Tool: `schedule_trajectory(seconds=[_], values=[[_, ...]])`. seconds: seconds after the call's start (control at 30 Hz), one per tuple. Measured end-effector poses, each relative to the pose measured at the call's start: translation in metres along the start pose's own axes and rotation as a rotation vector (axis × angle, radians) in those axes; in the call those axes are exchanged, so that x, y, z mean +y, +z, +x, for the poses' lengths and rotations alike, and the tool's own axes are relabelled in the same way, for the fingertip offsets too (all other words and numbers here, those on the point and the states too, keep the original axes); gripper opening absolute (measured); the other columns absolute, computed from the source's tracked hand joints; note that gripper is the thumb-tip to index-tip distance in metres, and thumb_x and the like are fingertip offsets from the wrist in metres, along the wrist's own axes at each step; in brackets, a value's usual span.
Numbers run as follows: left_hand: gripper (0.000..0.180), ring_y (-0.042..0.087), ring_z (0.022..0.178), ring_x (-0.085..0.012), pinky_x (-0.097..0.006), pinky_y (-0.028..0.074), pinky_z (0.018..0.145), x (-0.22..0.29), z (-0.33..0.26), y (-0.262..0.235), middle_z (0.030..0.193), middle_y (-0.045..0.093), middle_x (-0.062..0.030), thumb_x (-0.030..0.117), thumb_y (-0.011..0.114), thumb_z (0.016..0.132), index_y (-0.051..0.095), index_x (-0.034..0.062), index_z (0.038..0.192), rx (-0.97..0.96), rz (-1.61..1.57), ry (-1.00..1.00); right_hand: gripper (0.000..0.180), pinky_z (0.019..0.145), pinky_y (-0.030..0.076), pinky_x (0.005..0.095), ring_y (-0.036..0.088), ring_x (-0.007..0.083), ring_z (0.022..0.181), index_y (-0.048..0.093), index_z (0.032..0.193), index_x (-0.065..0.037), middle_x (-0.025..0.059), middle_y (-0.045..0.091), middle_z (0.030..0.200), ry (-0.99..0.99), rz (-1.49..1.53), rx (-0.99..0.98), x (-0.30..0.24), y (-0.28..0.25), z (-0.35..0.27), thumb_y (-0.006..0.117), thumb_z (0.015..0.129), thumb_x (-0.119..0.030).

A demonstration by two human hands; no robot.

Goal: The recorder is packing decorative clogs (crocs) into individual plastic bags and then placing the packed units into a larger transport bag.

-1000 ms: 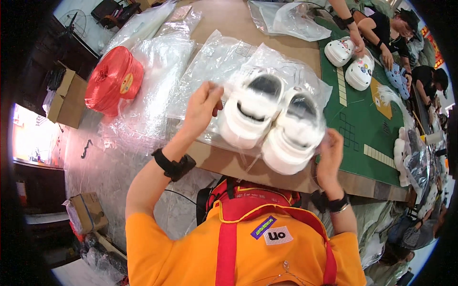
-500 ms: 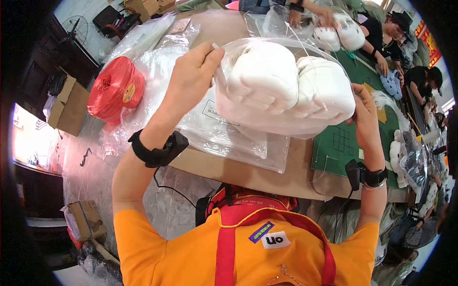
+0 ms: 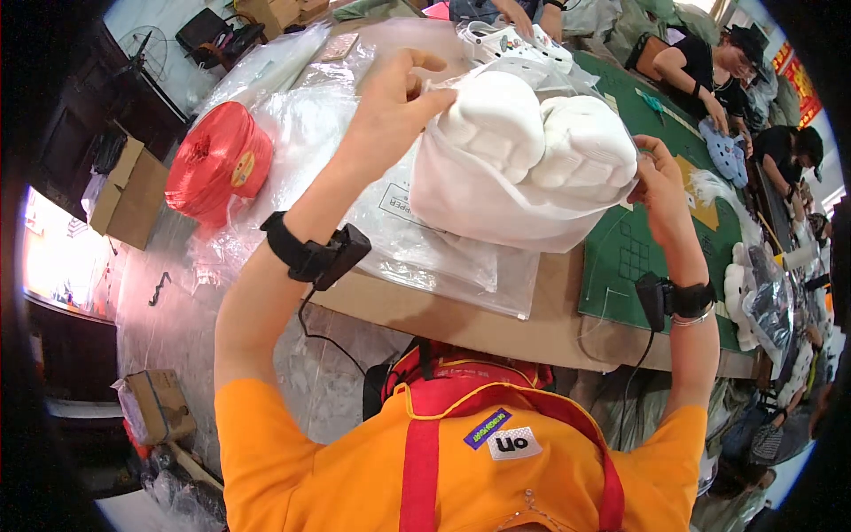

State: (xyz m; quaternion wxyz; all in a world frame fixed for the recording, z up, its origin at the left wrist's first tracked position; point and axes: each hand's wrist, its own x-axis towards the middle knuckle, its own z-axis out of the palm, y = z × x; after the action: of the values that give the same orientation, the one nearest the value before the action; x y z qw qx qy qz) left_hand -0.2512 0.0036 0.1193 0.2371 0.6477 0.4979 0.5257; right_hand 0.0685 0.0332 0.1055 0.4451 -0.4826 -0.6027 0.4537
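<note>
A pair of white shoes [image 3: 496,124], rounded and thick, sits side by side inside a translucent plastic bag [image 3: 505,208] above the table. At the bag's upper left edge is my left hand [image 3: 399,102], its thumb and forefinger apart, one fingertip touching the rim beside the shoes. My right hand [image 3: 660,182] grips the bag's right edge with curled fingers; part of its grasp is hidden behind the bag. Under the bag lie flat clear zip bags [image 3: 505,297] on the brown table top.
To the left stands a roll of red plastic twine [image 3: 217,164]. A green cutting mat [image 3: 612,275] covers the table's right side. Across the table, another person's hands [image 3: 523,18] touch white clogs [image 3: 519,44]. Farther right, a co-worker handles a pale blue clog [image 3: 722,151].
My left hand has loosened from the bag's edge and its fingers have spread. The bag and shoes have shifted slightly left and tilted. Across the table, the white clogs were lowered leftward.
</note>
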Motion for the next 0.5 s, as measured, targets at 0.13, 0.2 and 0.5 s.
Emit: schedule_trajectory(seconds=[0.13, 0.2, 0.5], values=[[0.027, 0.045, 0.063, -0.0034, -0.018, 0.037, 0.055, 0.013, 0.007, -0.017, 0.077, 0.056, 0.0028, 0.016, 0.050, 0.084, 0.058, 0.0068, 0.108, -0.054, -0.020, -0.056, 0.022, 0.043, 0.037, 0.0195, 0.046, 0.0059, 0.048, 0.053, 0.101, -0.004, 0.0003, 0.052, 0.067, -0.019, -0.093, 0.042, -0.014, -0.012, 0.006, 0.050, 0.083, -0.016], [0.025, 0.048, 0.060, -0.0075, -0.021, 0.041, 0.055, 0.026, 0.018, -0.030, 0.071, 0.056, -0.0016, 0.013, 0.050, 0.081, 0.060, -0.0006, 0.098, 0.005, 0.003, 0.018, 0.020, 0.040, 0.034, 0.0203, 0.043, 0.0063, 0.045, 0.055, 0.098, -0.004, -0.0011, 0.048, 0.065, -0.113, -0.170, 0.137, -0.038, -0.024, 0.010, 0.048, 0.084, -0.017], [0.016, 0.060, 0.076, -0.0143, -0.028, 0.053, 0.064, 0.044, 0.089, -0.038, 0.095, 0.062, -0.0092, -0.002, 0.043, 0.081, 0.056, -0.0007, 0.091, 0.088, -0.439, 0.157, 0.019, 0.052, 0.044, 0.0229, 0.052, 0.0103, 0.055, 0.051, 0.102, -0.004, 0.0026, 0.056, 0.075, -0.352, 0.006, 0.176, -0.091, -0.040, 0.067, 0.045, 0.087, -0.015]])
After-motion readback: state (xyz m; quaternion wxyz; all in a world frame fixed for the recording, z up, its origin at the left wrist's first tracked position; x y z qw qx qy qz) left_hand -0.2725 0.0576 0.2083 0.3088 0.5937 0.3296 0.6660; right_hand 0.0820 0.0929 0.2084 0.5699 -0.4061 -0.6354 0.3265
